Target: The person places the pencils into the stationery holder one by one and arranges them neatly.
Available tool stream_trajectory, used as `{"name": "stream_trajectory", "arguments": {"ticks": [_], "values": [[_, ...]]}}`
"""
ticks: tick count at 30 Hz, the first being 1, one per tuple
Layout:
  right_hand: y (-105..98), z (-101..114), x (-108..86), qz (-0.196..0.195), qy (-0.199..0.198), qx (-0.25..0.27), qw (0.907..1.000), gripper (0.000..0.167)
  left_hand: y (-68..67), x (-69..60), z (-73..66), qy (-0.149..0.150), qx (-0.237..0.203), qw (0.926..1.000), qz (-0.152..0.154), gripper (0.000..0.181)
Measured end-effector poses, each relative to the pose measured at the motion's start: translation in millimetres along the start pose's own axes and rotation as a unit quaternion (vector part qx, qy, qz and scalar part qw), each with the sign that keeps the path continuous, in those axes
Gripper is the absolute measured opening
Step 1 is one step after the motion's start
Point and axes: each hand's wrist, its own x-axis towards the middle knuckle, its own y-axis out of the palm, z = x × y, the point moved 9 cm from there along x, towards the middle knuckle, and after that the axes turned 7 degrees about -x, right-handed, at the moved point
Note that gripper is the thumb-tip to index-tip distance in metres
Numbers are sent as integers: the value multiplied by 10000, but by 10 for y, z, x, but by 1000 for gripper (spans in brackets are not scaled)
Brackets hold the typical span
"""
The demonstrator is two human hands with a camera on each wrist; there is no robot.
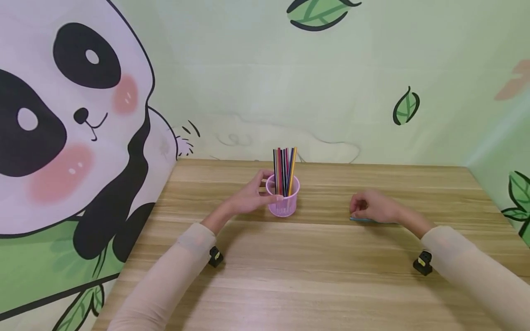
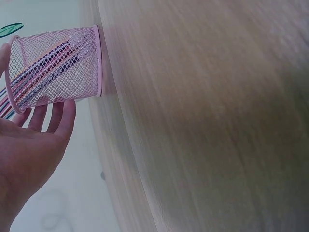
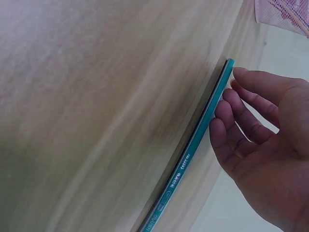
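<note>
My left hand [image 1: 254,195] grips a pink mesh pencil cup [image 1: 283,209] near its rim, thumb on the near side and fingers round the far side. The cup stands upright on the table with several coloured pencils [image 1: 283,170] leaning in it. In the left wrist view their lower ends show through the mesh cup [image 2: 58,67]. A teal pencil [image 3: 193,140] with small print lies flat on the table. Beside its far end my right hand [image 3: 265,111] has loosely bent fingers, with the fingertips close against the pencil and not closed round it.
The wooden table [image 1: 298,276] reaches back to a green wall [image 1: 248,82] painted with leaves. A large painted panda [image 1: 95,115] covers the wall on the left. Each wrist carries a small black camera [image 1: 423,263].
</note>
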Motion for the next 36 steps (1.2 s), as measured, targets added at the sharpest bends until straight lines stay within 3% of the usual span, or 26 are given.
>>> {"name": "stream_trajectory", "arguments": {"ticks": [8, 19, 26, 36], "values": [[74, -30, 6, 259, 172, -181, 9994, 12, -15, -21, -36, 28, -2, 10000, 7, 74], [55, 45, 68, 190, 142, -159, 9996, 8, -18, -28, -41, 41, -22, 10000, 7, 73], [-252, 203, 176, -447, -167, -66, 9988, 8, 9, -11, -38, 61, 42, 10000, 33, 74], [-782, 594, 377, -1262, -163, 501, 9906, 10, -6, -25, -26, 52, 106, 9999, -7, 73]]}}
